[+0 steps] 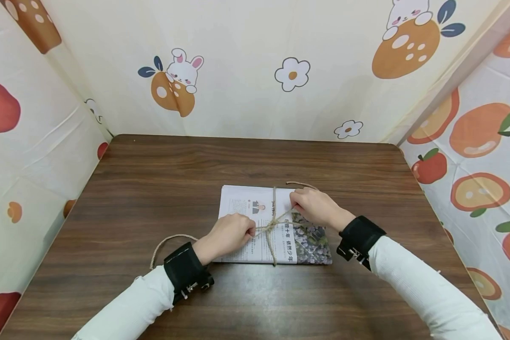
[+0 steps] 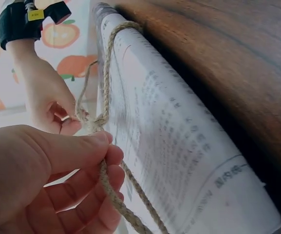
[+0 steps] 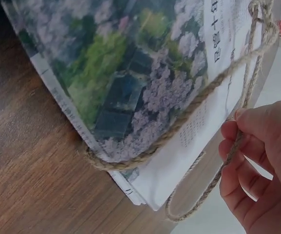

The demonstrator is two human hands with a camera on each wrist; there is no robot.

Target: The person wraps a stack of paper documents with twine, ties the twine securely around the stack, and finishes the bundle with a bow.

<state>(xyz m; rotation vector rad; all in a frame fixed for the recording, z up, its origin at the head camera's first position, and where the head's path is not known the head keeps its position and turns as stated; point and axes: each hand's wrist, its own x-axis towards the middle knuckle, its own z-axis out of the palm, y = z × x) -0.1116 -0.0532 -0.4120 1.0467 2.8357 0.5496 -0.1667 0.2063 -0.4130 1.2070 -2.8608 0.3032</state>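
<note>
A folded stack of newspapers (image 1: 242,200) lies on the table with twine (image 1: 274,245) wrapped both ways around it and crossing in a knot (image 1: 272,224) near its middle. To the left of that knot, my left hand (image 1: 234,231) pinches one twine end between thumb and forefinger. My right hand (image 1: 312,204) pinches the other end on the upper right side. In the left wrist view, the twine runs from the knot (image 2: 92,123) through the left fingers. In the right wrist view, a strand passes through the right hand (image 3: 257,161), and a loose loop hangs below it.
The brown wooden table (image 1: 161,174) surrounds the stack. A loose twine tail (image 1: 165,240) curves out by the left wrist, and another tail (image 1: 301,183) lies beyond the right hand. Patterned cloth walls (image 1: 246,94) stand at the back and both sides.
</note>
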